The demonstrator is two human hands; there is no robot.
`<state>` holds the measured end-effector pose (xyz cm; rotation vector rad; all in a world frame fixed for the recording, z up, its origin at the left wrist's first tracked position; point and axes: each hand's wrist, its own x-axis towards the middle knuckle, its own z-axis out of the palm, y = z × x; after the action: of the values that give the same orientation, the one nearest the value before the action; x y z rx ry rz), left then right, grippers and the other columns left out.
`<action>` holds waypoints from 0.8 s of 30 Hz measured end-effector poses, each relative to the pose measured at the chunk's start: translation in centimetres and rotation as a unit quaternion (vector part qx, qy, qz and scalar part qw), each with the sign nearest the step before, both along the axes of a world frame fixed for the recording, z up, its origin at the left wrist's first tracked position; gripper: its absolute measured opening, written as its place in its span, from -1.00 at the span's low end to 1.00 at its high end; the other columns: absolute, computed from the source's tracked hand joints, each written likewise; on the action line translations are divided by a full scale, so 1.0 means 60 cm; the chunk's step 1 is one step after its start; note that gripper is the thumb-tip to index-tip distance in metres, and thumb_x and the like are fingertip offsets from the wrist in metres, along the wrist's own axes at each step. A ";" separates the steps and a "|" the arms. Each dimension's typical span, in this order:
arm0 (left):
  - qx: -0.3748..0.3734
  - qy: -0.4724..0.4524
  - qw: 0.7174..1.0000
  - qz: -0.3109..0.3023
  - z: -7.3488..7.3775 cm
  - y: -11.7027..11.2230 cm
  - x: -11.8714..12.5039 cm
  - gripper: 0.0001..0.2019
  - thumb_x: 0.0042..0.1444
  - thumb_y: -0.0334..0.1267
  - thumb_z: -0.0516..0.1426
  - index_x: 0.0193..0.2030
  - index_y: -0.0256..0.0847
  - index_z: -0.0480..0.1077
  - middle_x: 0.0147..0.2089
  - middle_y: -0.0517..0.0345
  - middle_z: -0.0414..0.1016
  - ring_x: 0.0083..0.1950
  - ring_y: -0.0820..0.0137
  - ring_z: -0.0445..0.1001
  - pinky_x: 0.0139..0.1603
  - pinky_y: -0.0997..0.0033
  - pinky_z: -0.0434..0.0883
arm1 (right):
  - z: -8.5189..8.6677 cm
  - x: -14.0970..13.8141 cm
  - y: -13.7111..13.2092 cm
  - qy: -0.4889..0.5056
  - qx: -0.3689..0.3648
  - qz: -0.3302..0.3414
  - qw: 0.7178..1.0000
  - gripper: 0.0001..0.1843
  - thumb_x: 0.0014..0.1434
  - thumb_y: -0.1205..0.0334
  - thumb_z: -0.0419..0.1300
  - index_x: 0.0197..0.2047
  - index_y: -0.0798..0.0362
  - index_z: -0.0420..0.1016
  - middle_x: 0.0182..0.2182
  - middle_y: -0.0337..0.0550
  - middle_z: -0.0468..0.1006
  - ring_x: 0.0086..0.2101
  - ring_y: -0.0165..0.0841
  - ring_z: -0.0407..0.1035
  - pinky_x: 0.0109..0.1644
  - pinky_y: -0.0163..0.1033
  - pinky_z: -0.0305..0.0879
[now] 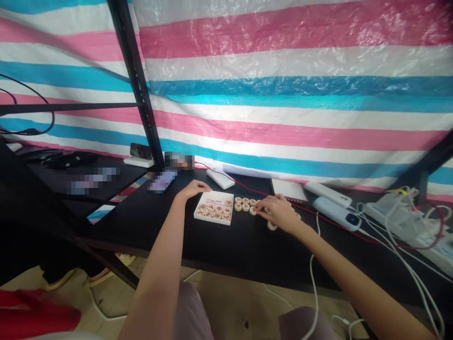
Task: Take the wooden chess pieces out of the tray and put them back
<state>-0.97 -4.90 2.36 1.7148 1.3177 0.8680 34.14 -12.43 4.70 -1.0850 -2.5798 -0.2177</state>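
The round pieces lie in two places on the black table point(219, 245). Some of them, the boxed pieces point(209, 214), sit inside a shallow white box point(213, 220), in rows at its near part, and one more is near its far right corner. The loose pieces point(245, 207) lie just to the right of the box, in short rows. Their red characters are too small to read with certainty. Several loose pieces are partly hidden under the right hand point(278, 210), so their number cannot be told; a single piece point(271, 225) shows at the near side of this hand.

The right hand is palm down, with its fingers bent and the fingertips close together upon the loose pieces. Whether it pinches one cannot be told. Its forearm comes in slantwise from the lower right.

The left hand point(193, 189) has its fingertips at the far left corner of the box. The fingers are bent and near the thumb, but it is not clear if they grip the rim. The left forearm rises from the bottom edge, where it is cut off.

Behind the hands, a thin red cable point(244, 186) crosses the table. A phone point(163, 182) lies further left, its screen partly blurred.
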 end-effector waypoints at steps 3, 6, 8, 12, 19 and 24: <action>-0.001 0.000 1.000 0.001 0.000 -0.001 0.000 -0.67 -0.21 -0.08 0.28 -0.34 -0.28 0.57 -0.23 -0.01 0.58 -0.11 0.18 0.47 -0.02 0.27 0.31 | 0.003 -0.006 0.003 -0.018 0.036 0.020 0.999 -0.87 0.20 0.23 0.12 -0.36 -0.02 0.46 -0.23 -0.23 0.59 -0.21 -0.31 0.35 -0.19 -0.16 -0.06; 0.002 0.004 1.000 -0.001 0.002 -0.003 0.001 -0.68 -0.20 -0.08 0.28 -0.35 -0.28 0.57 -0.22 -0.01 0.58 -0.10 0.18 0.47 -0.01 0.27 0.30 | 0.007 -0.008 0.001 -0.040 0.063 0.016 0.997 -0.87 0.20 0.24 0.13 -0.37 0.00 0.46 -0.22 -0.21 0.58 -0.20 -0.29 0.32 -0.21 -0.15 -0.08; 0.002 0.006 1.000 0.001 0.004 -0.004 0.002 -0.68 -0.20 -0.08 0.27 -0.35 -0.29 0.57 -0.22 -0.02 0.58 -0.10 0.19 0.47 0.00 0.27 0.30 | 0.008 -0.008 0.001 -0.048 0.071 0.011 0.996 -0.88 0.19 0.24 0.14 -0.37 0.01 0.46 -0.23 -0.21 0.58 -0.21 -0.30 0.30 -0.22 -0.15 -0.08; -0.005 0.002 1.000 -0.001 0.003 -0.003 0.002 -0.68 -0.21 -0.09 0.28 -0.35 -0.30 0.56 -0.20 -0.02 0.58 -0.11 0.19 0.47 -0.01 0.27 0.30 | 0.008 -0.008 0.002 -0.078 0.085 -0.004 0.993 -0.88 0.18 0.25 0.15 -0.39 0.03 0.45 -0.26 -0.22 0.57 -0.21 -0.30 0.29 -0.22 -0.15 -0.10; -0.002 -0.009 1.000 -0.004 -0.003 0.000 0.000 -0.67 -0.21 -0.09 0.29 -0.35 -0.30 0.56 -0.24 -0.01 0.58 -0.14 0.21 0.48 -0.04 0.28 0.31 | 0.013 -0.013 -0.010 -0.105 0.115 0.024 0.988 -0.83 0.23 0.21 0.08 -0.20 -0.03 0.50 -0.16 -0.17 0.54 -0.20 -0.29 0.27 -0.21 -0.15 -0.09; 0.000 -0.009 1.000 -0.003 -0.002 -0.001 0.001 -0.68 -0.21 -0.09 0.29 -0.35 -0.29 0.57 -0.27 0.00 0.58 -0.16 0.21 0.48 -0.05 0.28 0.32 | 0.002 -0.003 -0.017 -0.138 0.126 0.051 0.981 -0.70 0.25 0.10 0.04 -0.06 0.00 0.47 -0.09 -0.10 0.51 -0.15 -0.25 0.26 -0.16 -0.13 -0.04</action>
<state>-0.89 -4.96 2.24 1.7058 1.2988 0.8777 33.96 -13.44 4.79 -0.8806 -2.7402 -0.6936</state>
